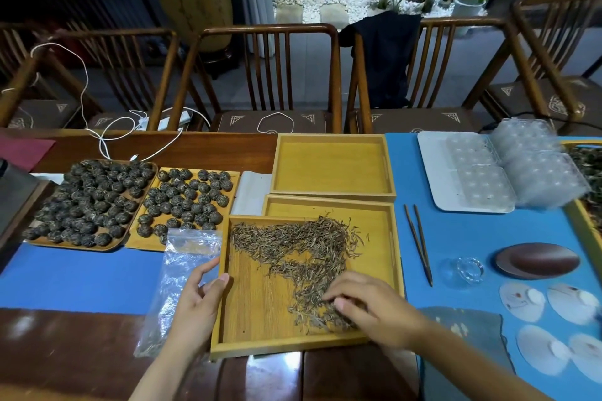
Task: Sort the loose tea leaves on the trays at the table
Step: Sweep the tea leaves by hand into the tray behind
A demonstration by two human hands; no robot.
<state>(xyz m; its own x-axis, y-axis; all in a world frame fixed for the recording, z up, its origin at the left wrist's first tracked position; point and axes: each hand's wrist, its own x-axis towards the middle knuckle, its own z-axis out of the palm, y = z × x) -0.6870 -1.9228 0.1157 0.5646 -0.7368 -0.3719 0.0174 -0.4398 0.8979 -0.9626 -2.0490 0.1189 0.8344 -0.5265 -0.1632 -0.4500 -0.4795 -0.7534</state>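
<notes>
A square bamboo tray (257, 312) lies in front of me, tilted onto a second tray (378, 215). Thin brown loose tea leaves (293, 241) spread across its far and right parts. My left hand (195, 299) rests at the tray's left rim, thumb on the edge, fingers over a clear plastic bag (182, 257). My right hand (368, 306) lies on the leaves at the tray's near right, fingertips pinched among them. A third tray (332, 169) stands bare behind.
Two trays of rolled tea balls (94, 198) (185, 195) sit at the left. Wooden tweezers (420, 244), a glass cup (465, 270), a brown dish (537, 260), paper discs (521, 301) and clear plastic moulds (508, 169) lie on the blue mat at right. Chairs line the far edge.
</notes>
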